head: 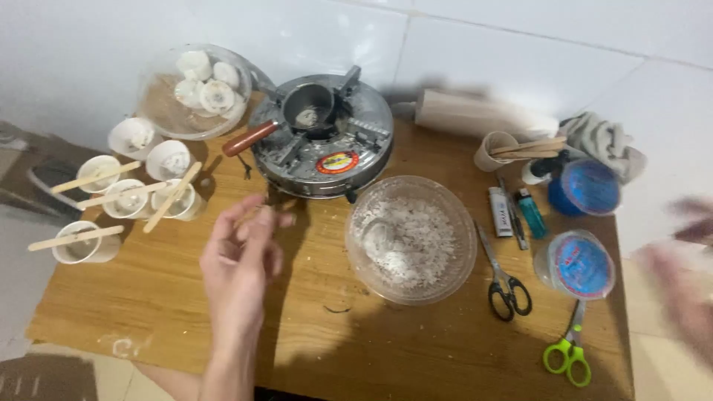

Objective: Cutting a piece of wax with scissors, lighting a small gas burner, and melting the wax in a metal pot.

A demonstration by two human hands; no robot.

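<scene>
The left hand [239, 256] hovers over the wooden surface [186, 312], fingers loosely curled with thumb and forefinger drawn together near the fingertips; whether they pinch something small I cannot tell. The right hand [687, 286] is a blur at the right edge, beyond the surface, and its state cannot be told.

Just ahead of the left hand stands a round metal stove [323, 137] carrying a small pot [304, 111] with a reddish handle. To the hand's right sits a clear bowl [412, 238] of white flakes. To its left are small white cups [126, 197], several with wooden sticks [171, 197] laid across or in them, and behind these a second clear bowl [194, 89] holding white moulded pieces.

Right of the flake bowl lie black scissors [505, 286], two lighters [516, 212], two blue-lidded tubs [583, 223] and green scissors [568, 349]. At the back are a paper roll [475, 111], a cup of sticks [499, 148] and a grey cloth [605, 141].
</scene>
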